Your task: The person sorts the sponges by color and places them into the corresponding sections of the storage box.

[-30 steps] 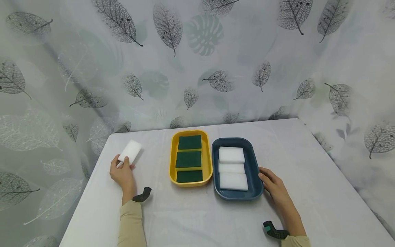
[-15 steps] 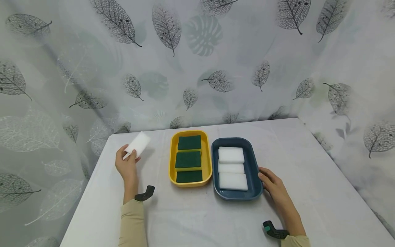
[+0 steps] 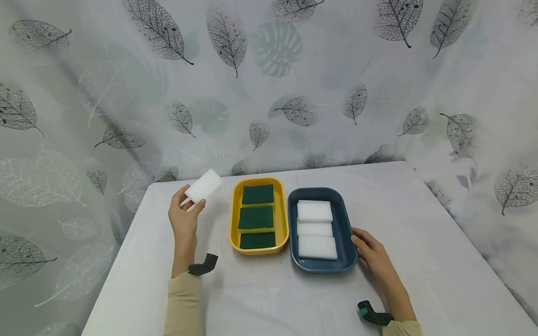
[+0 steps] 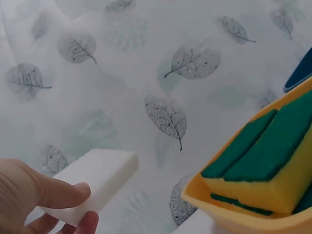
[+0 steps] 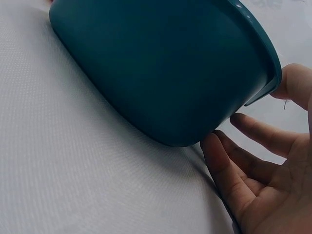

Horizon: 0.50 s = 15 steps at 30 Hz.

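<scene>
My left hand (image 3: 185,219) pinches a white sponge block (image 3: 203,186) between thumb and fingers, raised over the left side of the table. In the left wrist view, the thumb lies across the block's (image 4: 97,180) near face with fingertips below it. At the other side, my right hand (image 3: 376,256) holds the right wall of a blue tray (image 3: 323,267). The right wrist view has the thumb at the tray's rim and the other fingertips against its outer wall (image 5: 161,73). Inside this tray lie three white sponge blocks (image 3: 315,211) in a column.
A yellow tray (image 3: 259,252) stands right beside the blue one, between it and my left hand. It holds green-and-yellow scouring sponges (image 3: 256,217), green side up. Both trays rest on a white-covered table (image 3: 252,298), with a leaf-print curtain (image 3: 269,93) behind.
My left hand has moved right and away from me with the white sponge block, toward the yellow tray, turning it slightly. My right hand and both trays have stayed in place.
</scene>
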Motion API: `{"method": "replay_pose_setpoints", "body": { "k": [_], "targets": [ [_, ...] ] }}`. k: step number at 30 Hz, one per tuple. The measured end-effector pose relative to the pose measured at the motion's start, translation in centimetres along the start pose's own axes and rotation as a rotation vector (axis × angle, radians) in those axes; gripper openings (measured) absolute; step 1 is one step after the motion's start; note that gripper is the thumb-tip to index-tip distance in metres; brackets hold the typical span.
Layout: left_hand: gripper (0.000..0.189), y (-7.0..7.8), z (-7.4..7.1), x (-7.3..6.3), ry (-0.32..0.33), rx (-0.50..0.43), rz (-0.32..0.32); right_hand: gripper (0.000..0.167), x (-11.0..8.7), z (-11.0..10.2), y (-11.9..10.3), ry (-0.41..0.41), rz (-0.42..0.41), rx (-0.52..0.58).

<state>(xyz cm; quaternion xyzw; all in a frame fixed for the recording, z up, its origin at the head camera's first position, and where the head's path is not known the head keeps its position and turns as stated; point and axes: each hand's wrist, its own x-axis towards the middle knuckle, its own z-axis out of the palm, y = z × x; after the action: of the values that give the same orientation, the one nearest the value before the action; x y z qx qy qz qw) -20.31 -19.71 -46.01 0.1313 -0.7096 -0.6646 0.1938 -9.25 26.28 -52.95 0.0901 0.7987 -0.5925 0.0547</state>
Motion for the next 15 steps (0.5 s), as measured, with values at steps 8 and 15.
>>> {"method": "replay_pose_setpoints", "body": {
  "k": [8, 15],
  "targets": [
    [0.074, 1.5, 1.4, -1.1, -0.077, 0.063, -0.003, 0.062, 0.0, -0.1, 0.2, -0.007, 0.002, -0.009],
    [0.069, 1.8, 3.1, -2.1, -0.144, 0.075, 0.052, 0.062, 0.0, 0.1, 0.0, 0.006, -0.003, 0.006]
  ]
}}
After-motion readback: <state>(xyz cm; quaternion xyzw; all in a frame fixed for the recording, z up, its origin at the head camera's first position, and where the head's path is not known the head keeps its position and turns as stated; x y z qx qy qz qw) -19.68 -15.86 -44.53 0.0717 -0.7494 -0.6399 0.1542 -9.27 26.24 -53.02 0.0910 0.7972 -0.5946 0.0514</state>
